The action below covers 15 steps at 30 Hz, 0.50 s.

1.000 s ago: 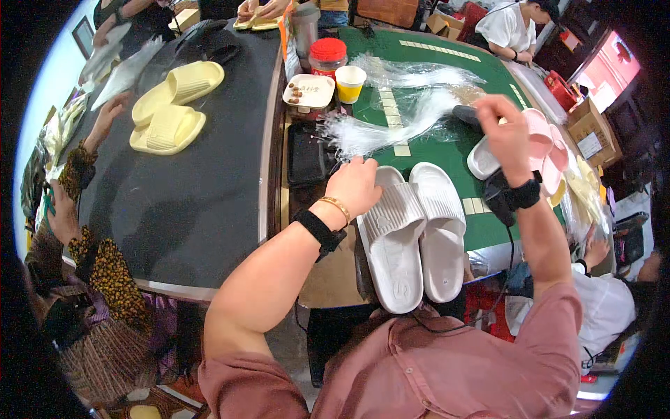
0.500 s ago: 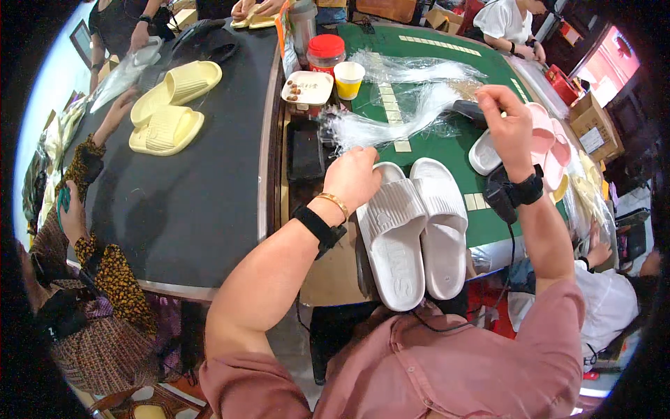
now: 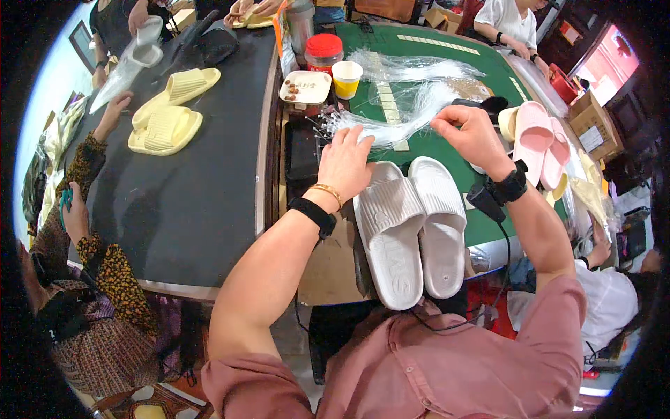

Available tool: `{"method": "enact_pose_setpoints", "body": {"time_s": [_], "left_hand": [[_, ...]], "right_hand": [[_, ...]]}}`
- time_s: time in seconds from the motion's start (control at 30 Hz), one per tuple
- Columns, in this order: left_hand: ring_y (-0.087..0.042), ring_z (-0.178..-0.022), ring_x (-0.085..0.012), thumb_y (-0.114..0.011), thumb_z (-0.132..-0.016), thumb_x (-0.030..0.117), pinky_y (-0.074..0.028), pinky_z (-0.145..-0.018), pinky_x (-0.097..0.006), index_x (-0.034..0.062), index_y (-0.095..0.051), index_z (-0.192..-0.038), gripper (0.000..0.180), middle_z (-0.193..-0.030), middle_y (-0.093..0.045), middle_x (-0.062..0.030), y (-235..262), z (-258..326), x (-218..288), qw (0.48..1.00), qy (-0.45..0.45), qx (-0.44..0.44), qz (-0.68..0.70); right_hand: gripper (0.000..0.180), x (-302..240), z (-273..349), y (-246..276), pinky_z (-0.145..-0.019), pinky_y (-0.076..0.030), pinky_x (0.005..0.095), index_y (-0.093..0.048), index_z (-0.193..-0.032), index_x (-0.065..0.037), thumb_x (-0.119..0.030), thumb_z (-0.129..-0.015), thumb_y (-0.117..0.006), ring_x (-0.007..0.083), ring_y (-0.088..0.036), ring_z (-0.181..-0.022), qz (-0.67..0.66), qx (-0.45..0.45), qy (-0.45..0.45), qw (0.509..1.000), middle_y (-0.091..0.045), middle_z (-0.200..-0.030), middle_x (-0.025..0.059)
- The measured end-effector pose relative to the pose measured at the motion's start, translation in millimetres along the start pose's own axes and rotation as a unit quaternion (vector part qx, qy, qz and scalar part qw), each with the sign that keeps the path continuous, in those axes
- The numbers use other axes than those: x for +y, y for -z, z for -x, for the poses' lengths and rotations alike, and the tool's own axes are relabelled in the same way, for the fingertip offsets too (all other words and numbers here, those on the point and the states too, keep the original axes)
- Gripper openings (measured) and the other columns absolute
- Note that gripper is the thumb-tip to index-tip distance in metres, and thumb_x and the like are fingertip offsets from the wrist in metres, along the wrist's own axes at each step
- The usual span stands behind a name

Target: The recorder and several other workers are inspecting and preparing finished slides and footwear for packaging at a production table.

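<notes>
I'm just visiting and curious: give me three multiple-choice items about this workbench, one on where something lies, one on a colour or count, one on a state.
1. Where do the white slippers lie?
A. on the floor
B. side by side on the green table edge before the person
C. inside a box

2. What colour is the slipper pair on the dark table?
A. pale yellow
B. blue
C. black

3. What is the left hand doing?
A. gripping a cup
B. hanging off the table
C. resting flat, fingers spread, by the clear plastic bags

Answers: 1 B, the pair sits together at the near edge. 2 A, both are pale yellow. 3 C, the palm lies down, holding nothing.
</notes>
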<state>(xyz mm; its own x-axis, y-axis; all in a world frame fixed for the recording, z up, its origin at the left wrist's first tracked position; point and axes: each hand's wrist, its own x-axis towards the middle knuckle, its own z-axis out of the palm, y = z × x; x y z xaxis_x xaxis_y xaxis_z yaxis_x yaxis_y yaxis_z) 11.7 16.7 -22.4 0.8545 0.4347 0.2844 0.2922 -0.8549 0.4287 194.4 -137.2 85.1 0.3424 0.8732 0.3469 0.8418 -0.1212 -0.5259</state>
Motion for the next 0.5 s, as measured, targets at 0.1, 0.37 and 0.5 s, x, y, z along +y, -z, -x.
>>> {"method": "enact_pose_setpoints", "body": {"time_s": [0.1,0.37,0.5], "left_hand": [[-0.029,-0.138,-0.034,-0.053,-0.09,0.045,-0.032,-0.106,-0.052,0.0149,-0.052,-0.134,0.053,-0.147,-0.037,-0.0111,-6.4,4.3,-5.2,0.983,0.014,-0.151,-0.102],[-0.036,-0.133,-0.0332,-0.053,-0.088,0.046,-0.032,-0.106,-0.051,0.0133,-0.053,-0.132,0.055,-0.147,-0.037,-0.0098,-8.3,3.5,-8.6,0.985,0.01,-0.133,-0.113],[-0.039,-0.13,-0.033,-0.055,-0.086,0.044,-0.032,-0.105,-0.053,0.0118,-0.054,-0.13,0.055,-0.147,-0.037,-0.0089,-9.2,3.6,-8.8,0.985,0.006,-0.131,-0.111]], "right_hand": [[0.02,0.6,-6.0,3.0,-0.057,-0.044,0.0276,-0.067,-0.084,0.001,-0.019,-0.084,-0.064,0.011,-0.055,-0.059,-0.021,0.002,-0.025,0.999,-0.06,-0.064,0.0089],[0.02,33.6,-40.0,58.5,-0.061,-0.044,0.0225,-0.07,-0.089,0.001,-0.018,-0.087,-0.064,0.0058,-0.055,-0.066,-0.041,0.233,-0.004,0.972,-0.065,-0.071,0.0027],[0.02,50.0,-35.4,62.7,-0.061,-0.044,0.0236,-0.07,-0.091,0.0,-0.02,-0.088,-0.065,0.0067,-0.055,-0.065,0.0,0.264,-0.03,0.964,-0.065,-0.071,0.0024]]}}
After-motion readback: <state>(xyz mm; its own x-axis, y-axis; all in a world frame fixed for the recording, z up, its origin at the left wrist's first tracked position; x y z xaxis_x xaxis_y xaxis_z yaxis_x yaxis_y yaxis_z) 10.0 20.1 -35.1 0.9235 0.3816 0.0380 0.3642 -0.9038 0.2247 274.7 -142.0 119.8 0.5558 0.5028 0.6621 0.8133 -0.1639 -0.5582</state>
